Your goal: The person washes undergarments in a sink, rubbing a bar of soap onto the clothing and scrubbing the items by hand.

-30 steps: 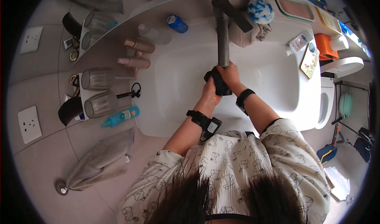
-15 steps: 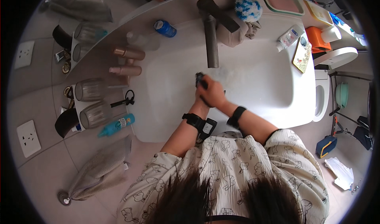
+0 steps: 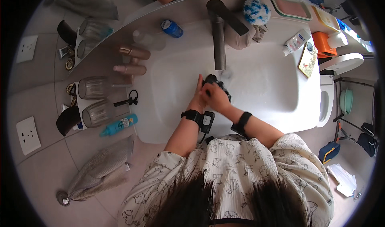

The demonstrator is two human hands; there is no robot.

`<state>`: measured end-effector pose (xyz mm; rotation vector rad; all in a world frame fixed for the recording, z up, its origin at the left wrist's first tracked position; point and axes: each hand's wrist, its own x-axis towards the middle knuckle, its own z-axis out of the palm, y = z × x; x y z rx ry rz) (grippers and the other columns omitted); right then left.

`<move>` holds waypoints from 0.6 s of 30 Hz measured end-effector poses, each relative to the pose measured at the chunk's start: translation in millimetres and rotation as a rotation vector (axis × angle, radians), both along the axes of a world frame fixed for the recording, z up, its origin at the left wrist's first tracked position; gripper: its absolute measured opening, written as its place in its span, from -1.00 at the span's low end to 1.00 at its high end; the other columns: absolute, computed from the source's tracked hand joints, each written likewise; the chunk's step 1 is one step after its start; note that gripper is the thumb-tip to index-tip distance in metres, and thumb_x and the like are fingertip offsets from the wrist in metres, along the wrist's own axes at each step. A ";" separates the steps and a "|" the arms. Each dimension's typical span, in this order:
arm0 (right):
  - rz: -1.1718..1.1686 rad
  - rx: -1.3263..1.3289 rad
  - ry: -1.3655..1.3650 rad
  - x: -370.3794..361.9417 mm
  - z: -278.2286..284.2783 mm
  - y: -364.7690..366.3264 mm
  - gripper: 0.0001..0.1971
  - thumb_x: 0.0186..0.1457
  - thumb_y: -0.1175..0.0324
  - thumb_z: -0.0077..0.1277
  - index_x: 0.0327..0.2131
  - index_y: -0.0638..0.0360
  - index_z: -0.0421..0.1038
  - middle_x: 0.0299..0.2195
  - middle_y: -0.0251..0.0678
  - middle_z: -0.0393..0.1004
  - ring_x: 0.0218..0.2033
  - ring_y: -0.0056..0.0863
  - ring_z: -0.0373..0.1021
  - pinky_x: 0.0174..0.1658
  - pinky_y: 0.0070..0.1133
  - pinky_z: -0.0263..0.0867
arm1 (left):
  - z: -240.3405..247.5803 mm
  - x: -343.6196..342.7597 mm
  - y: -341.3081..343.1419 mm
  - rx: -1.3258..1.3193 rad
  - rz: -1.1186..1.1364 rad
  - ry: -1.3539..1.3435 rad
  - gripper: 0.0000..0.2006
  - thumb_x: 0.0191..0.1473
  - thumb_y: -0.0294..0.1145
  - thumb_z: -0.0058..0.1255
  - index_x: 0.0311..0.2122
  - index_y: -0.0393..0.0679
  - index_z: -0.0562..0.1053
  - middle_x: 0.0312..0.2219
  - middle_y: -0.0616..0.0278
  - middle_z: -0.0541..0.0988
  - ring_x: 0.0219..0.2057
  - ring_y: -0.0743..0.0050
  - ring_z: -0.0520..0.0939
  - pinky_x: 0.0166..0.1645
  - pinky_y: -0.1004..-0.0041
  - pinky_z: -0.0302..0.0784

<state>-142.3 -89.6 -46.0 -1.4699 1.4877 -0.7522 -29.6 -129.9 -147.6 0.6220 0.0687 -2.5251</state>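
Over the white sink [image 3: 260, 94], both my hands are together on a crumpled black piece that looks like wet fabric [image 3: 218, 83]; its exact kind cannot be made out. My right hand [image 3: 217, 98] is closed on it from above, fingers curled. Beneath and to the left, my left hand [image 3: 197, 98] supports the black fabric, one digit pointing up along its edge; its other fingers are mostly hidden. The dark grey faucet [image 3: 219, 46] ends just beyond the hands, and a glassy patch of water shows below its spout.
Along the back rim stand a blue container [image 3: 172, 28] and a blue-white pom-pom scrubber [image 3: 257, 12]. A tube [image 3: 296, 42] and a patterned phone-like case [image 3: 307, 61] lie at right. Pink pump bottles [image 3: 130, 69], glasses [image 3: 98, 113] and a turquoise bottle [image 3: 119, 125] are at left.
The black fabric has spread out to the right and shows more between the hands. My left hand has opened upward at one digit, while the right has shifted slightly. The view has moved a little.
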 end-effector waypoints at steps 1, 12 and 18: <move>-0.061 -0.028 -0.031 -2.7 19.5 5.9 -0.83 -0.05 0.20 -0.07 -0.43 0.04 0.37 -0.47 -0.12 0.36 -0.41 -0.13 0.35 -0.35 -0.35 0.27 | 0.5 -21.5 8.8 -0.082 0.091 -0.098 -0.34 -0.08 0.28 -0.24 0.01 -0.01 0.20 -0.08 0.17 0.31 -0.05 0.26 0.32 -0.01 0.23 0.27; -0.161 0.020 0.072 -12.8 16.6 -19.2 -0.79 -0.05 0.16 -0.08 -0.52 0.09 0.37 -0.53 -0.12 0.43 -0.45 -0.08 0.36 -0.38 -0.30 0.26 | 30.1 -64.3 15.6 -0.286 0.422 0.510 -0.51 0.03 0.10 -0.26 -0.07 -0.05 0.26 -0.19 0.29 0.40 -0.18 0.46 0.45 -0.12 0.39 0.39; -0.115 -0.186 0.415 -121.3 -45.1 -64.6 -0.76 -0.08 0.18 -0.02 -0.36 0.07 0.34 -0.31 -0.24 0.36 -0.22 -0.19 0.27 -0.22 -0.39 0.23 | 80.6 -67.4 19.7 -0.133 0.040 -0.718 -0.60 0.04 -0.02 -0.16 -0.11 -0.07 0.28 -0.20 0.33 0.39 -0.23 0.49 0.42 -0.19 0.34 0.40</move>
